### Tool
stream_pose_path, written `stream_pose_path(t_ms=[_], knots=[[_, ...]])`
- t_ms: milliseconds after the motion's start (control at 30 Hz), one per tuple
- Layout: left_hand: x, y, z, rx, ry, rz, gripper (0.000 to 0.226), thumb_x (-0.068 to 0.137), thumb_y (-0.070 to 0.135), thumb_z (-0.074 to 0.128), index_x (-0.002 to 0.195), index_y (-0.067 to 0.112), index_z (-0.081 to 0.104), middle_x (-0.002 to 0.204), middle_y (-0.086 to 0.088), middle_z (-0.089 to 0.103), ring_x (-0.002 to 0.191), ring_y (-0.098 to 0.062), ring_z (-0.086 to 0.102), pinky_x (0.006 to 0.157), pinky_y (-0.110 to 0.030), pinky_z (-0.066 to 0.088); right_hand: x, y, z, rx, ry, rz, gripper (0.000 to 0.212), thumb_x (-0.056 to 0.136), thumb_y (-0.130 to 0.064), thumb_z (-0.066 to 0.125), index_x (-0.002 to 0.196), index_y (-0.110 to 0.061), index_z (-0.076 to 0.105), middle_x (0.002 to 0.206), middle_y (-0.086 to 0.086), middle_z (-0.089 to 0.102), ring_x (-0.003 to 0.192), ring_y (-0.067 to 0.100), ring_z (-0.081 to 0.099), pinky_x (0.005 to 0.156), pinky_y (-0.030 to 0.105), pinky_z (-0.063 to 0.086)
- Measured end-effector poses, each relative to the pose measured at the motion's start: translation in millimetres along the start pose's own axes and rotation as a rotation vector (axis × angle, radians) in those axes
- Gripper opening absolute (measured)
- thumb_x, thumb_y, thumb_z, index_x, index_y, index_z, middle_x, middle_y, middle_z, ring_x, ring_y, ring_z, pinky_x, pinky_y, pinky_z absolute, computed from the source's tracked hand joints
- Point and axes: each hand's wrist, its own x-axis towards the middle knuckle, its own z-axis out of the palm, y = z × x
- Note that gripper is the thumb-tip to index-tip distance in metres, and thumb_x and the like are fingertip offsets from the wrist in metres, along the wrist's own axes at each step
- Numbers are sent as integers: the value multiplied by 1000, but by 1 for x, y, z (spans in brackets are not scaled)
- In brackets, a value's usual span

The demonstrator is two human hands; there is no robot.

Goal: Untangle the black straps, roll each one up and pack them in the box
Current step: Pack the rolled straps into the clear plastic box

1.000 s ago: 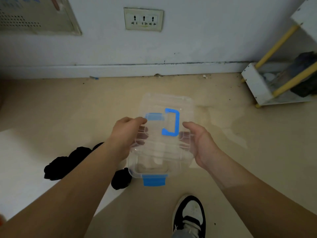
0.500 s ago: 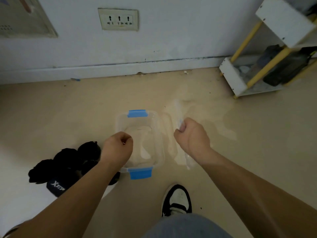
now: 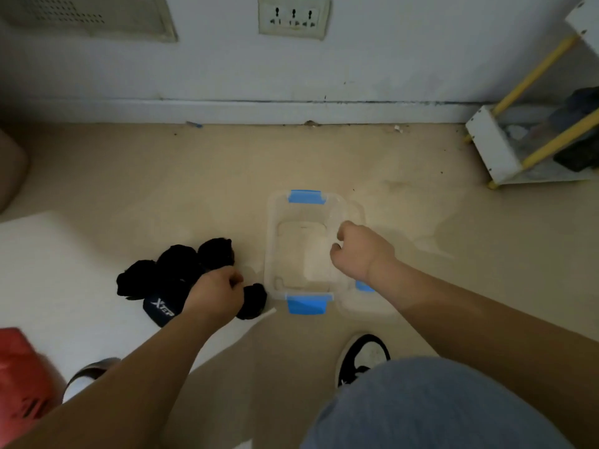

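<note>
While the clear plastic box with blue latches (image 3: 271,247) stands open on the beige floor (image 3: 129,176), only its bare bottom shows inside. Its transparent lid (image 3: 366,306) lies against its right side. Black rolled straps (image 3: 176,260) are heaped just left of the box. The left grip (image 3: 215,294) rests curled on that heap, and the right grip (image 3: 359,251) is curled over the box's right rim. Whether either holds anything cannot be told.
</note>
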Motion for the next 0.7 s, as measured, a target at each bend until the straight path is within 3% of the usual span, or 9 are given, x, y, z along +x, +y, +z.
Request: stream_pose_path(t_ms=[167,267,433,533,600,700], knots=[[-17,-21,1,-53,23,-42,19,102,17,54,107,21,72,104,-6,73,89,-23,65,76,-30,51,-28,-72,23,35,-78,-460,26,101,-33,63,124,-20,64,115,-4,56,112,24,61,92,36,52],[-23,-37,-4,-55,49,-61,22,98,15,55,110,19,74,102,-6,74,89,-26,67,73,-31,53,-37,-105,61,-93,-154,-697,34,96,-34,69,127,-21,62,125,0,57,122,25,54,95,36,47],[-16,-65,-26,-59,193,-54,15,98,16,56,98,19,70,84,-2,70,74,-25,65,62,-34,54,-24,-125,107,-662,-243,-882,74,87,-45,79,149,-19,48,145,10,53,139,32,47,128,54,18],[-1,-75,-34,7,306,13,17,94,12,57,102,15,71,94,-3,69,83,-28,65,68,-37,55,-17,-127,121,-894,-251,-899,59,97,-19,66,152,-11,45,147,18,52,135,38,52,131,62,3],[11,-78,-35,105,298,137,23,89,11,63,110,16,73,108,-3,68,96,-28,64,75,-38,55,-12,-128,127,-930,-219,-916,53,99,-8,60,151,-8,46,142,20,55,130,40,56,131,61,6],[21,-70,-30,335,84,239,47,89,23,65,136,25,61,130,0,59,121,-27,54,98,-38,48,-6,-128,133,-784,-165,-909,53,95,-11,63,147,-11,50,129,17,61,118,39,61,120,54,34]])
